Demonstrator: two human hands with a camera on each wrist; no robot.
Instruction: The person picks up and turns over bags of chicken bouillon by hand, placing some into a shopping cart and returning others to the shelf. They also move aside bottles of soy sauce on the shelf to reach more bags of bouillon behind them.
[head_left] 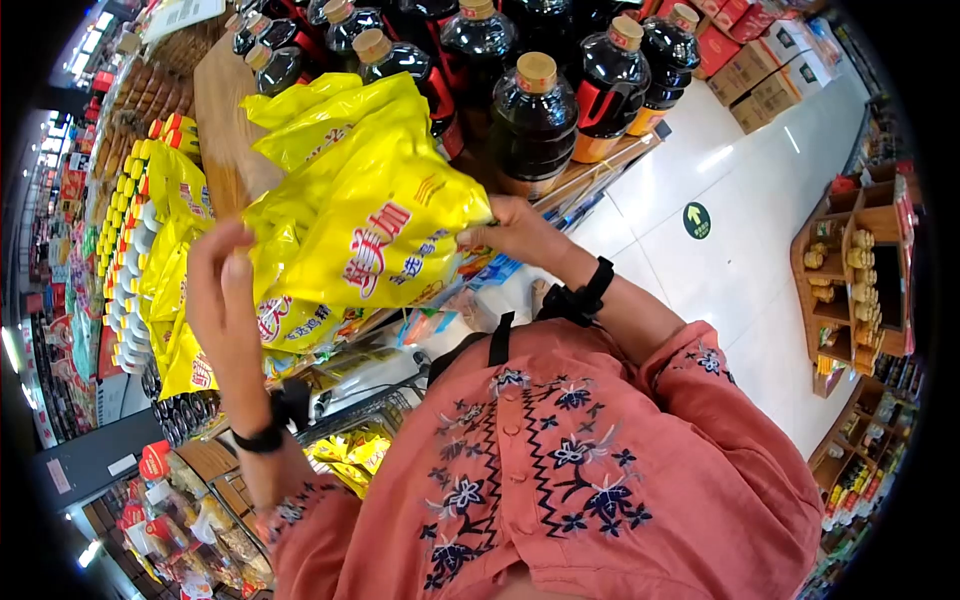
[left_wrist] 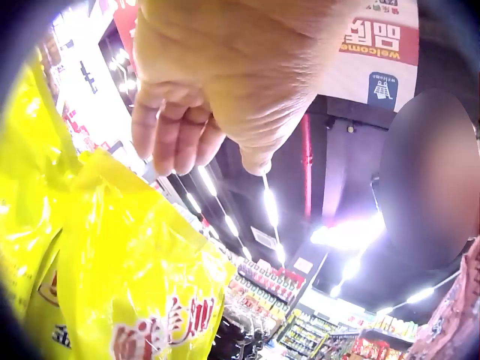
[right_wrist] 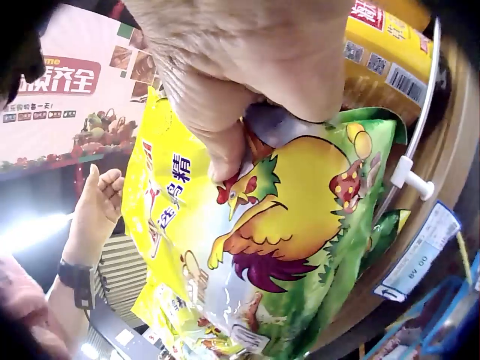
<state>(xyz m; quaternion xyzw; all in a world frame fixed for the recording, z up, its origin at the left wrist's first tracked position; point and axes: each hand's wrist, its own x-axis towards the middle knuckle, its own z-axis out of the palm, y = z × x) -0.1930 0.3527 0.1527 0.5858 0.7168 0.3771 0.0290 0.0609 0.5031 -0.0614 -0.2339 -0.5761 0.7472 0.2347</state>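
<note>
- Gripping the yellow chicken-essence bag (head_left: 385, 225) in the right hand (head_left: 525, 235), at the bottom end; thumb on the printed front, by the rooster print (right_wrist: 292, 202).
- Holding nothing in the left hand (head_left: 222, 290): grip open, fingers loosely bent, just beside the bag's top end, apart from it in left wrist view.
- Located in front of the torso, between both hands, over other yellow bags (head_left: 180, 280); cannot tell if touching them.
- Pointing top end toward the left hand, bottom end toward the right. Facing printed front up at the head camera.
- Running long axis crosswise from left hand to right hand, brand print reading up on a slant in head view.
- Standing upright beyond the bag, on the wooden surface (head_left: 225, 110): dark sauce bottles (head_left: 535, 120) with tan caps.
- Lying below, near the left forearm: more yellow packets (head_left: 355, 450) in a basket (head_left: 385, 410).
- Fixed along the surface edge in right wrist view: price tag (right_wrist: 424, 251).
</note>
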